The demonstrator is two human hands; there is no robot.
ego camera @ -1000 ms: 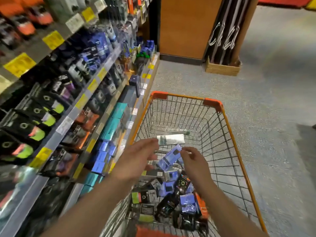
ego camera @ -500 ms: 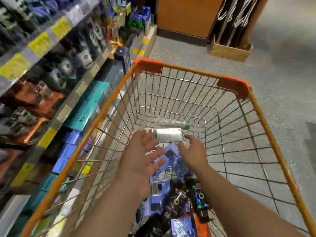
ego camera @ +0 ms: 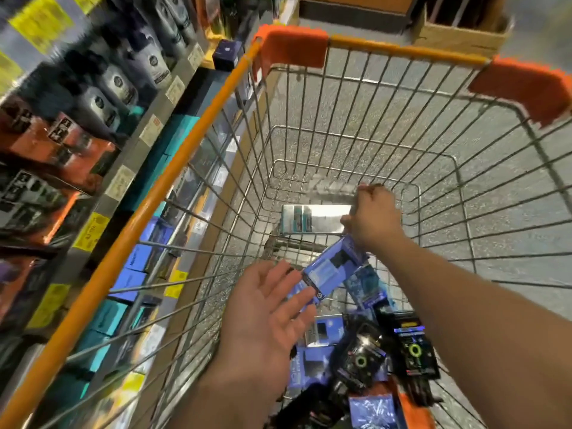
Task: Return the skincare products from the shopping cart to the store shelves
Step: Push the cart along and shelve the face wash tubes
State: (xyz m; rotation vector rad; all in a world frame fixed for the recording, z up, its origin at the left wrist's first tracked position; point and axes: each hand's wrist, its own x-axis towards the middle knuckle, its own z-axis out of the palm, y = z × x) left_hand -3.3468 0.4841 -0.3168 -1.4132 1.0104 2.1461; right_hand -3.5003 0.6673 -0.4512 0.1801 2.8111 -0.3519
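At the frame's bottom, black and blue skincare boxes (ego camera: 368,363) lie heaped in the orange-rimmed wire shopping cart (ego camera: 173,181). The left hand (ego camera: 266,317), fingers spread, touches a blue rectangular box (ego camera: 328,270). Farther in, the right hand (ego camera: 371,218) grips that box's far end beside a silver carton (ego camera: 312,218). Stocked store shelves (ego camera: 130,156) fill the left.

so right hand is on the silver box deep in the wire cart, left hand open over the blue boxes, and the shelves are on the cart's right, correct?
Not quite. The head view shows the store shelves on the left of the orange-rimmed wire shopping cart, not its right. The rest holds: right hand at the flat silver box, left hand open over the blue boxes.
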